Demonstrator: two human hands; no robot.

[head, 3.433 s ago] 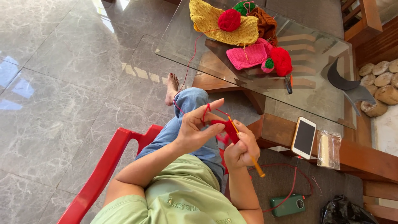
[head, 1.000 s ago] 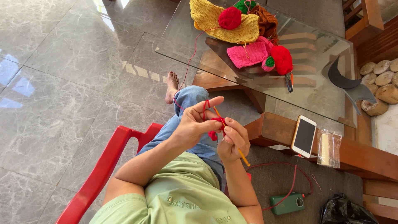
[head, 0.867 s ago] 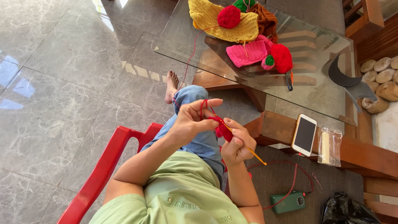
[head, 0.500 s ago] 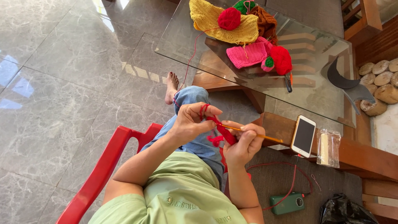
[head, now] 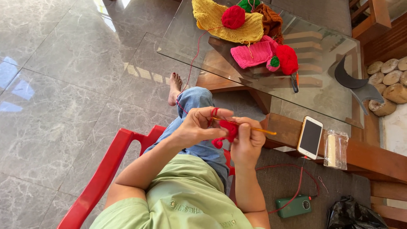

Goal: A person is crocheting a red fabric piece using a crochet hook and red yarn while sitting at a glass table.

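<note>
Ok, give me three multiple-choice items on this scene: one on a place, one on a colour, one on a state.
1. Where does the red yarn ball lie?
A. on the floor
B. on the yellow knitted piece
C. on the phone

2. What colour is the chair?
A. red
B. blue
C. white

3. What does the right hand hold?
A. scissors
B. nothing
C. crochet hook

B: the ball rests on the yellow piece on the glass table.
A: its frame is red.
C: the fingers close on the hook.

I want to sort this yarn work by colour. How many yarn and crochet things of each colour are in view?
Red: 3: ball, round piece, piece in the hands
Yellow: 1: piece
Pink: 1: piece
Brown: 1: piece
Green: 1: ball
Total: 7
</note>
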